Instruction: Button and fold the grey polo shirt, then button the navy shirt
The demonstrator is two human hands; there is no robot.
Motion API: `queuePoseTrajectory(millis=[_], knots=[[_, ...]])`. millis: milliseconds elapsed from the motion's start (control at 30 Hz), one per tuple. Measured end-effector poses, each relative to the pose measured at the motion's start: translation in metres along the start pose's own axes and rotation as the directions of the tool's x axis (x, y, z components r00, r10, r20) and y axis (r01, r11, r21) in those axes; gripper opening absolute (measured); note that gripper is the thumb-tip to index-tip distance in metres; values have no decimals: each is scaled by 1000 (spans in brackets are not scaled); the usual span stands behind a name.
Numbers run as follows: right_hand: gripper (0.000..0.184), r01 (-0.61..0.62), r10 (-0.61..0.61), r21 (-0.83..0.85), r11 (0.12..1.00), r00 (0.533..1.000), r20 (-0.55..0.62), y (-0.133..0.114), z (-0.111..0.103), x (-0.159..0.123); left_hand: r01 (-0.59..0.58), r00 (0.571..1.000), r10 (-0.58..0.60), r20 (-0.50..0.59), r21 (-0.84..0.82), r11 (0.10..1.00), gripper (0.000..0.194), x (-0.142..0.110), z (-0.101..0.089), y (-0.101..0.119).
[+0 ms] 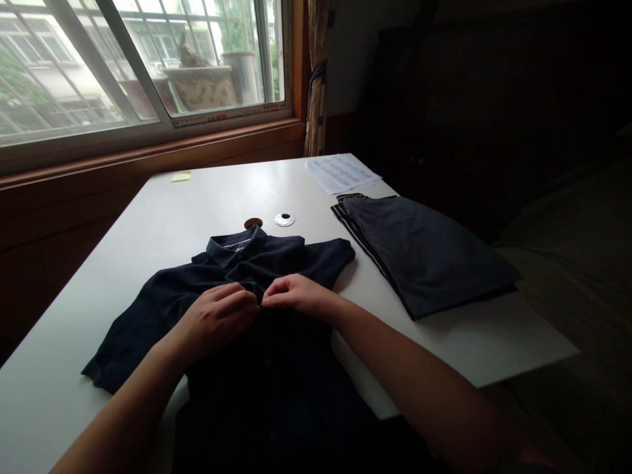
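Observation:
A dark navy collared shirt (162,296) lies spread on the white table, its collar toward the window and its lower part hanging toward me over the near edge. At the front opening, my left hand (222,313) is closed on the shirt's fabric. My right hand (299,295) pinches the same spot from the other side, thumb and forefinger together. The fingertips of both hands nearly meet below the collar. Whatever small part sits between them, perhaps a button, is hidden by the fingers.
Folded dark trousers (434,250) lie on the right side of the white table (123,224). Printed papers (342,172) rest at the far right corner, a yellow sticky note (181,176) at the far left. A round metal cover (284,219) sits beside a hole (253,223) beyond the collar.

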State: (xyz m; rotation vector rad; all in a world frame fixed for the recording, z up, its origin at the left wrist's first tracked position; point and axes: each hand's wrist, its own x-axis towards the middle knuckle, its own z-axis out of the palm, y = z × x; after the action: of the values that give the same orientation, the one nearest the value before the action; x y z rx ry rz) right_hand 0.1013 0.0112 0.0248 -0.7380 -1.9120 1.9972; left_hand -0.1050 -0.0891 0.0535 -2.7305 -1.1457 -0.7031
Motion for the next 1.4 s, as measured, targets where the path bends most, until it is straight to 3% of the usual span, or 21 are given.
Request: queuePoseTrajectory(millis=[200,867,1400], knots=[[22,1,-1,22,1000,1000,1,1,0,-1,-42,999,42,-1,-10,999,7,-2,1,-2],[24,-10,10,-3,1000,1000,-8,-3,-1,-2,-4,1000,6,22,-49,999,18,-8,-2,-5],[39,10,-11,-69,998,1000,-11,2,-3,1,-9,1000,9,13,-22,1000,15,-8,-2,-8]])
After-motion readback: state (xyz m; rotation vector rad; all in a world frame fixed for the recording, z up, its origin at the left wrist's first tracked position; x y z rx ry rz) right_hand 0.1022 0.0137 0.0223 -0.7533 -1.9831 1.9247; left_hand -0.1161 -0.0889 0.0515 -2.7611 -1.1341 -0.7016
